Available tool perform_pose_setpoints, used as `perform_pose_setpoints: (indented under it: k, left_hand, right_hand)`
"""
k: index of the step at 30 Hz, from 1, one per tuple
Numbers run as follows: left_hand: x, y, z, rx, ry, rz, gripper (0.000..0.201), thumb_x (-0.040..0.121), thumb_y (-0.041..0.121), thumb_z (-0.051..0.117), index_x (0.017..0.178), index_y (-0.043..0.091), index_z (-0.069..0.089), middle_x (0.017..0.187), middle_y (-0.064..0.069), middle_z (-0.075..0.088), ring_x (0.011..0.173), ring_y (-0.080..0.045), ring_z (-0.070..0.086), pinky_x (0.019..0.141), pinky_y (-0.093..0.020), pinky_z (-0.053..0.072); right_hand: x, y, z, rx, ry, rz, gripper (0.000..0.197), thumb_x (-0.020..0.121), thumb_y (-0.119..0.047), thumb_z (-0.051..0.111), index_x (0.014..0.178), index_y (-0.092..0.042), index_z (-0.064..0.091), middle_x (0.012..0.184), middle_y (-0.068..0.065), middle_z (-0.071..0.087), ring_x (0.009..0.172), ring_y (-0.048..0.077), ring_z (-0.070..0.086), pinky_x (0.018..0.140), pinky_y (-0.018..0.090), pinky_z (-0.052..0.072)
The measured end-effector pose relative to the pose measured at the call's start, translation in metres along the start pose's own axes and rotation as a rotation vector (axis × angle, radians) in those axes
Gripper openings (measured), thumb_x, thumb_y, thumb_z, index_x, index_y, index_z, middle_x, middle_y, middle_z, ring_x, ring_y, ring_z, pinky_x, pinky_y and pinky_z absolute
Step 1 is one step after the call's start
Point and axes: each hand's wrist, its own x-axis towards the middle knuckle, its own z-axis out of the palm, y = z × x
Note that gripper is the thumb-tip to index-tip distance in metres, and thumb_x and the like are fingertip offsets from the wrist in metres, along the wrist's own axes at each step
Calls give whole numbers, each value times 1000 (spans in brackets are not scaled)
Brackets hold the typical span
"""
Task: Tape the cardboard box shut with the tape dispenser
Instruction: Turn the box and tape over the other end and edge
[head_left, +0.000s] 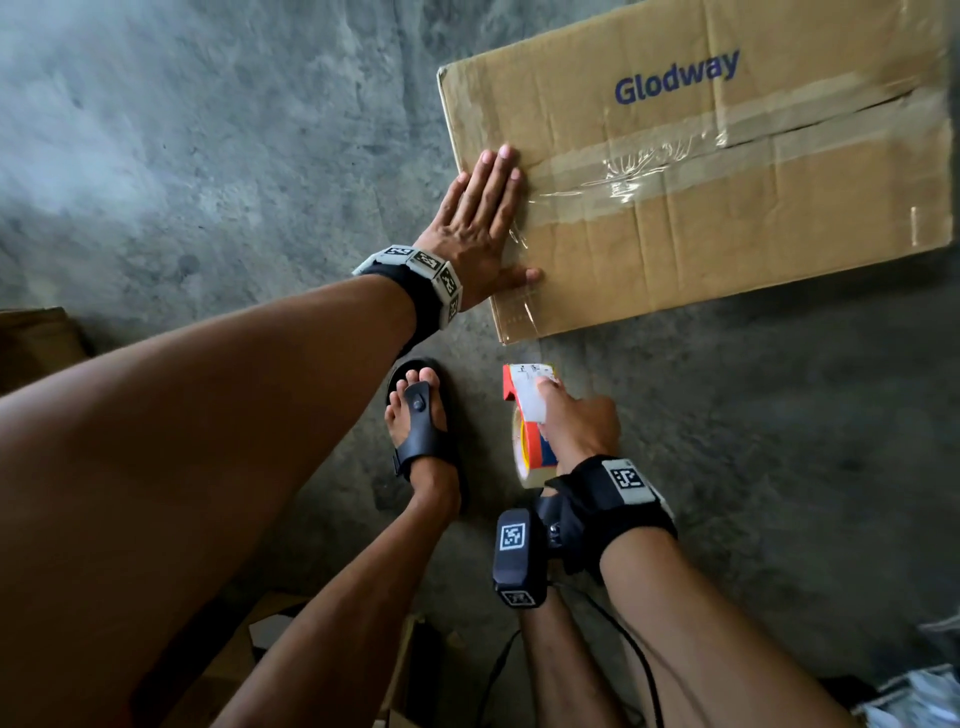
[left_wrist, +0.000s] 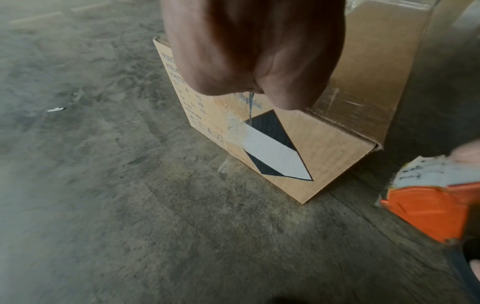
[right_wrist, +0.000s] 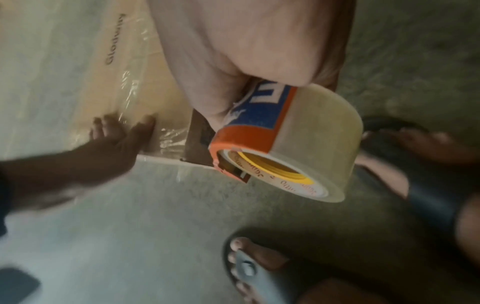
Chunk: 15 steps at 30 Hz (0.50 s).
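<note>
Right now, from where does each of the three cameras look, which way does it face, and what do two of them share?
Head: on the head, facing down at the cardboard box; shows both forearms, left hand flat on the box, right hand gripping the tape dispenser, a sandalled foot.
Left wrist: under the left hand, facing the box's end face and concrete floor.
Right wrist: under the right hand, facing the dispenser's tape roll.
Shared: all see box and dispenser.

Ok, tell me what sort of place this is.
Probably a warehouse or packing area, though that's a guess. The floor is bare concrete, the printed cardboard box sits straight on it, and more flattened cardboard lies at the left edge.
</note>
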Motion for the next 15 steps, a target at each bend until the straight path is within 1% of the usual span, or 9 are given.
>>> perform_pose_setpoints:
  k: [2,4,5,7,8,11,12,13,15]
  left_hand:
    - [0,0,1,-10,6,1,112,85,83,29,156,3,-6,165,-18,-10,152,-33,-9,123,-43,-4]
    - [0,0,1,-10,7,-4,113,85,83,29,156,3,-6,165,-18,-10,152,-33,-9,124,-43,-3]
    - [0,1,0,-6,5,-7,113,85,83,29,156,3,-6,165,-18,-10,152,-33,-9,124,-43,-3]
    - [-2,2,-2,5,4,-8,114,85,82,33,156,1,-4,164,-20,-9,152,-34,-7,124,-44,-1]
    - [-4,6,-5,15,8,-8,114,86,80,37,156,0,-3,164,-21,-8,152,-35,-6,123,-44,0]
    - [-8,16,-14,-4,20,-12,111,86,71,51,156,0,0,164,-23,-7,152,-38,-5,123,-46,4]
    - [-10,21,-18,-8,40,-8,108,87,67,52,157,2,1,164,-23,-6,152,-38,-5,123,-47,4]
    - [-14,26,-20,-21,52,5,104,89,65,52,157,3,2,164,-22,-6,152,-39,-5,123,-48,4]
    - [-24,35,-16,-33,42,31,101,90,62,50,157,2,4,164,-21,-6,152,-37,-6,124,-47,2]
  right_hand:
    - [-1,7,-2,-25,2,-33,60,80,-57,68,99,-1,75,98,18,76,85,34,72,66,32,51]
    - [0,11,-5,-29,9,-48,60,81,-58,67,94,0,76,93,18,76,81,34,72,61,29,45]
    - [0,13,-6,-18,17,-48,60,82,-58,67,91,0,76,90,18,76,79,33,73,60,29,46]
    - [1,14,-11,14,30,-60,59,82,-58,67,85,0,77,84,17,76,73,31,73,60,30,52]
    - [1,15,-14,28,36,-75,58,84,-58,68,84,0,76,84,16,76,70,29,72,58,29,51]
    - [-2,15,-23,14,44,-102,56,88,-55,68,85,1,74,86,16,74,66,28,62,48,25,36]
    - [-3,14,-27,17,42,-108,57,88,-55,67,86,1,75,87,16,74,66,28,62,47,24,35]
    - [-4,13,-30,19,45,-112,58,88,-56,67,87,1,75,89,17,75,69,29,65,49,25,37]
    - [-7,11,-38,22,56,-120,60,87,-58,66,91,1,76,93,19,75,78,32,69,60,28,42]
